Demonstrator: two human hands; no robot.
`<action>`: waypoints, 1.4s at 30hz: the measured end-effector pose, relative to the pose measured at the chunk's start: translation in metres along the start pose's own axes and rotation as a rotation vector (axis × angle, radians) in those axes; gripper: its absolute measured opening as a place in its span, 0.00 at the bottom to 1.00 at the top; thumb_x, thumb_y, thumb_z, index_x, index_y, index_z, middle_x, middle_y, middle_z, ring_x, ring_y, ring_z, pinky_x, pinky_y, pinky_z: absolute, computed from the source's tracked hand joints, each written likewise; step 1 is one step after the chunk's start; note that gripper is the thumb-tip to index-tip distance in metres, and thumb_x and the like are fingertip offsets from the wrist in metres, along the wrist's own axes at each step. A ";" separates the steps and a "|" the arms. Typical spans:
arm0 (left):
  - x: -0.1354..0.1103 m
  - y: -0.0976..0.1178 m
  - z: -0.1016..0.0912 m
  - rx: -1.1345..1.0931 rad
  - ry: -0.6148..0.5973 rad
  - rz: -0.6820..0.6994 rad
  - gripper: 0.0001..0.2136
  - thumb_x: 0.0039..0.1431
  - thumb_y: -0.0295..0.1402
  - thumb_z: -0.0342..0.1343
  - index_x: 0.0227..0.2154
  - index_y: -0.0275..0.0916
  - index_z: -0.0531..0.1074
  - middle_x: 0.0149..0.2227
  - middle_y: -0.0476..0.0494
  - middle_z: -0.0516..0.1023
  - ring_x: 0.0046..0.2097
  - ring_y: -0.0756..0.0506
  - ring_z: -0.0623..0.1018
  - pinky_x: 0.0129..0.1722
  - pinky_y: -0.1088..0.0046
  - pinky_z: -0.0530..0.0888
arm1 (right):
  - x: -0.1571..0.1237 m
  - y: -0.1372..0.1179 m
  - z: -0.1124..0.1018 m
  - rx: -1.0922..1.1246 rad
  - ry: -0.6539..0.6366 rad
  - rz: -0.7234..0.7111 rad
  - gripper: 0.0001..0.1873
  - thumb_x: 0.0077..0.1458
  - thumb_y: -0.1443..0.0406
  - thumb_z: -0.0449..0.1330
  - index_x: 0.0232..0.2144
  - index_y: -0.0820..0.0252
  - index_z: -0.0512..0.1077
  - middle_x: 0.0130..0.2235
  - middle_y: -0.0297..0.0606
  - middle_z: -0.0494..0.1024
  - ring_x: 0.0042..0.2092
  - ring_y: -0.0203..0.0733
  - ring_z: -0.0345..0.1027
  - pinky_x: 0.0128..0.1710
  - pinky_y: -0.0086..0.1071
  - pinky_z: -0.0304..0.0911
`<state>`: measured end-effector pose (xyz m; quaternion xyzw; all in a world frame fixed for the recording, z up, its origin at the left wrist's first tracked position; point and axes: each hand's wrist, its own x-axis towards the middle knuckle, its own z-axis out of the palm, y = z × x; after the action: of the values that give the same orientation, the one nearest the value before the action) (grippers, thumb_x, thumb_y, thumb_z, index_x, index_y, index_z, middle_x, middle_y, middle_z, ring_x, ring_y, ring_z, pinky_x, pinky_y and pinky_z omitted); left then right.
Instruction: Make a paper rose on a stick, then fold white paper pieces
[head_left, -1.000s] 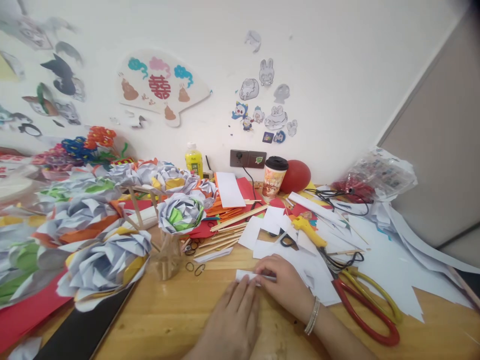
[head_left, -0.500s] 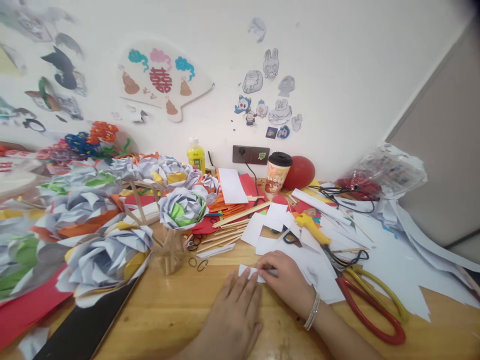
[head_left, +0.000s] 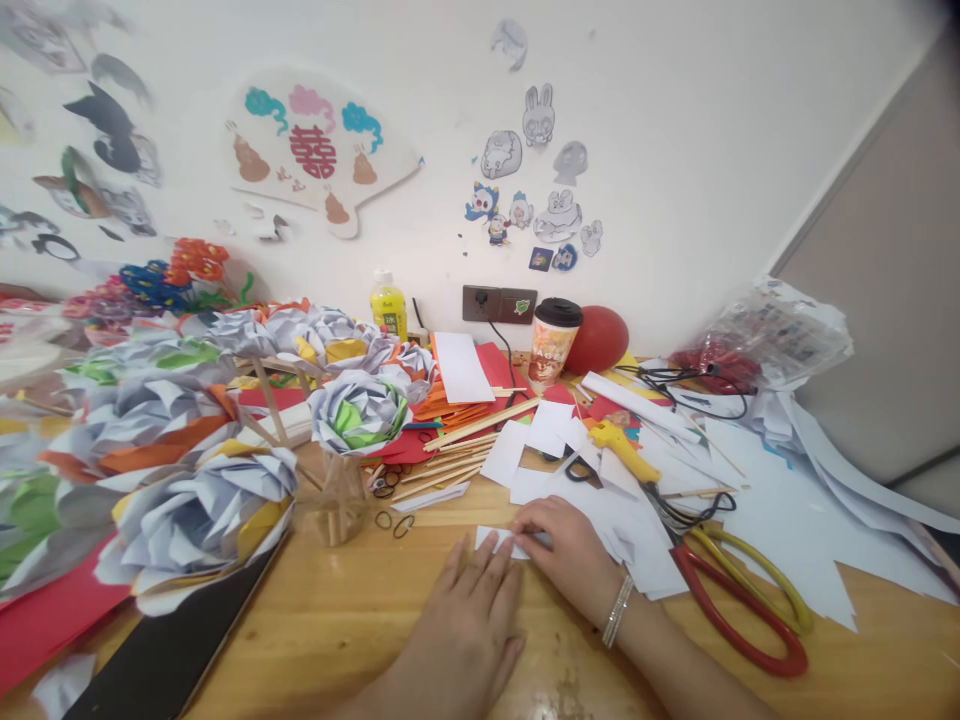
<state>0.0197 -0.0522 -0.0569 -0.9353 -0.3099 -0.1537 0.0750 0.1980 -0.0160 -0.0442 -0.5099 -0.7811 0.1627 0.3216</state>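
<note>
A small piece of white paper lies on the wooden table, partly covered by my fingers. My left hand rests flat over its near edge, fingers stretched out. At the paper's right end, my right hand has thumb and fingers pinched together on it; a bracelet circles that wrist. Just behind and to the right are white paper sheets. Paper flowers in white, green, orange and yellow fill the left side.
Large scissors with red and yellow handles lie right of my right arm. A yellow glue gun, wooden sticks, a lidded paper cup and a yellow bottle stand or lie behind. Rubber bands are left of the paper.
The view has shifted slightly, so everything sits a little differently in the picture. Both hands keep nearly the same position on the paper.
</note>
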 end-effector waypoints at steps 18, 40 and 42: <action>0.005 -0.003 -0.015 -0.054 -0.130 -0.016 0.25 0.57 0.34 0.49 0.58 0.34 0.55 0.58 0.32 0.63 0.59 0.34 0.62 0.55 0.47 0.61 | -0.004 -0.002 -0.007 0.018 -0.066 0.003 0.09 0.48 0.73 0.61 0.33 0.57 0.71 0.37 0.37 0.72 0.41 0.42 0.64 0.42 0.36 0.61; 0.009 -0.028 -0.006 0.012 0.236 0.010 0.13 0.63 0.29 0.42 0.42 0.35 0.70 0.42 0.38 0.77 0.43 0.42 0.75 0.42 0.63 0.72 | -0.005 -0.004 -0.031 0.085 -0.188 0.204 0.10 0.40 0.75 0.62 0.27 0.58 0.70 0.36 0.34 0.69 0.42 0.41 0.62 0.42 0.33 0.59; 0.014 -0.030 -0.009 -0.017 0.246 -0.006 0.12 0.63 0.29 0.42 0.40 0.35 0.70 0.39 0.39 0.77 0.40 0.42 0.74 0.38 0.64 0.72 | -0.005 -0.012 -0.029 0.099 -0.225 0.240 0.09 0.41 0.74 0.60 0.28 0.58 0.71 0.33 0.31 0.71 0.37 0.38 0.63 0.37 0.29 0.59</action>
<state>0.0104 -0.0230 -0.0423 -0.9090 -0.3001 -0.2700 0.1041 0.2103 -0.0277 -0.0175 -0.5613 -0.7369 0.2944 0.2351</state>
